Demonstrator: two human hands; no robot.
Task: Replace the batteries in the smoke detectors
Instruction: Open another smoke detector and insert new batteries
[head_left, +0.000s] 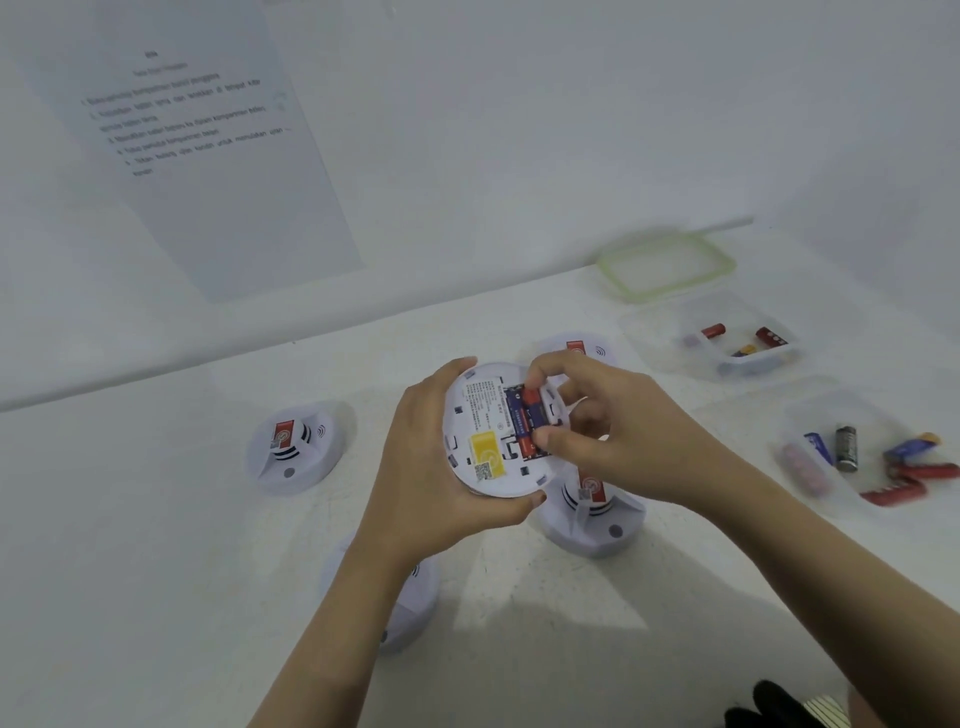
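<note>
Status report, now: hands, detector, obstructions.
Left hand grips upturned detector. Right hand pinches battery seated in it. Nothing in the way.

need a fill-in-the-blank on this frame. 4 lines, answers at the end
1. The ____ grips the upturned smoke detector by its rim.
2. The right hand pinches a ____ in that detector's open compartment.
3. On the table, ____ other detectors sit.
4. The loose lid has a ____ rim.
Answers: left hand; battery; four; green.
</note>
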